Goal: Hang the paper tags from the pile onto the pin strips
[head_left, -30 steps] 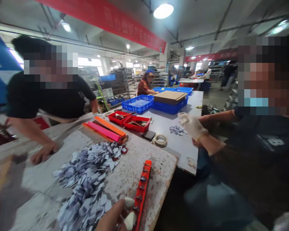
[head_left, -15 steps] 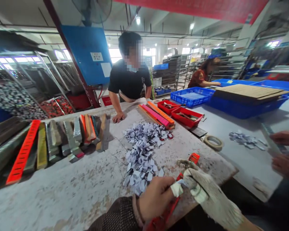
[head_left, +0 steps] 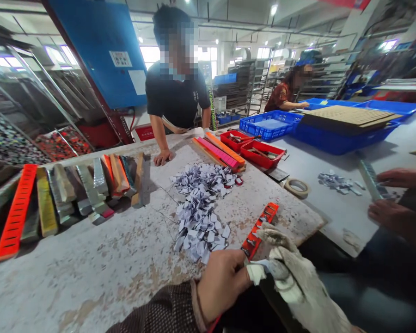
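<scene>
My left hand (head_left: 223, 280), bare with a white wrap on the thumb, is pinched at the table's front edge on a small whitish piece (head_left: 263, 263). Touching the same piece is my right hand (head_left: 294, 273), in a dirty white glove with its fingers bent. A red slotted strip (head_left: 268, 212) holding several small metal pieces runs beneath both hands; its middle is hidden by them. Just beyond my left hand lies a long heap of small white paper-like pieces (head_left: 203, 203).
Wrapped bars and an orange slotted bar (head_left: 17, 210) line the left. Behind the heap are pink and orange bars (head_left: 218, 150), red trays (head_left: 263, 155) and a tape roll (head_left: 297, 187). A person (head_left: 176, 97) leans on the far edge; another person's hands (head_left: 388, 212) work at right.
The view has shifted, so the scene sits further left and higher. More of the red strip shows beyond my gloved hand. Both hands remain together.
</scene>
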A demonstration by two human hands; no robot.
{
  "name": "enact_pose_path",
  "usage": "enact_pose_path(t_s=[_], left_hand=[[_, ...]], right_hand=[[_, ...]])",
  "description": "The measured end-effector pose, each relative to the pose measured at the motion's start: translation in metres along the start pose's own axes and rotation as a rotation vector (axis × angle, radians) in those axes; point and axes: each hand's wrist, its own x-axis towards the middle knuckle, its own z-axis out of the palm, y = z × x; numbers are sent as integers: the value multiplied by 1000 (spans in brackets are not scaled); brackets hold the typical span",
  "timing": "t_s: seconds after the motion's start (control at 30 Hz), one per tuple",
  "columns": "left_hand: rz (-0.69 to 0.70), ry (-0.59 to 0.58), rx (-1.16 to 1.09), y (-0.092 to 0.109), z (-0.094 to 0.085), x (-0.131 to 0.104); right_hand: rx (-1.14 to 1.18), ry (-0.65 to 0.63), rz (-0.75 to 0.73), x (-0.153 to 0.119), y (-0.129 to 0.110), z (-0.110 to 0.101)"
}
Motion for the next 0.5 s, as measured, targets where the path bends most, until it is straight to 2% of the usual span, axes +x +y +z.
enact_pose_path(t_s=[0.07,0.13,0.2,0.27,0.4,0.5], left_hand=[[60,-22,21,-2,3,3],[153,-88,-2,-2,6,5],[207,-137,-18,-1,7,8],[218,-137,46,-2,7,12],[126,-74,395,-5,1,19],[0,-132,580,-8,-3,20]], right_hand=[[-83,-2,-81,9,-13,4],[-124,-66,-147,16,-21,11],[-133,-108,-168,22,-23,14],[-161,-112,-157,30,-18,8],[-369,-124,-178,69,13,-37],[-613,-146,-234,110,42,-71]])
